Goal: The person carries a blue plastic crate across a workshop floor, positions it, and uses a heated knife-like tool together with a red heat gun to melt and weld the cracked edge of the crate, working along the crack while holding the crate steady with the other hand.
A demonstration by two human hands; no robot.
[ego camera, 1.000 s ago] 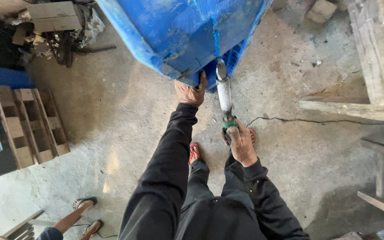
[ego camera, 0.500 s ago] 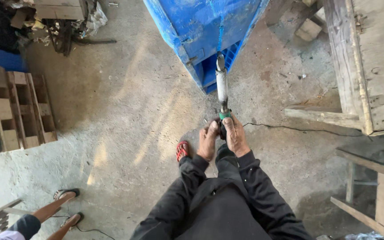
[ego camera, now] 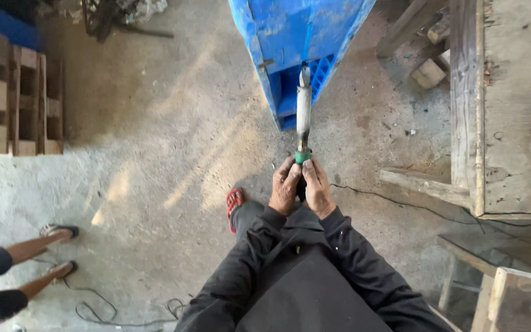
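The concrete floor [ego camera: 155, 160] fills most of the view, grey and dusty, with a patch of sun on it. At the top stands a big blue plastic container [ego camera: 296, 37], its lower corner pointing toward the person. On the right side there is a rough wooden frame [ego camera: 493, 117], and on the left a wooden pallet [ego camera: 19, 98] stands on its edge. A thin black cable [ego camera: 401, 203] lies across the floor near the frame. At the lower left I see the bare legs [ego camera: 32, 246] of another person in sandals.

The person in black sleeves holds a long grey power tool [ego camera: 303, 104] with a green collar near the grip. The tool points away from the body, and its far tip is at the blue container's lower corner. The left hand [ego camera: 285, 187] and the right hand [ego camera: 318, 187] are close together, side by side, both clamped around the tool's handle just below the green collar. A red sandal [ego camera: 235, 206] shows beside the left hand.
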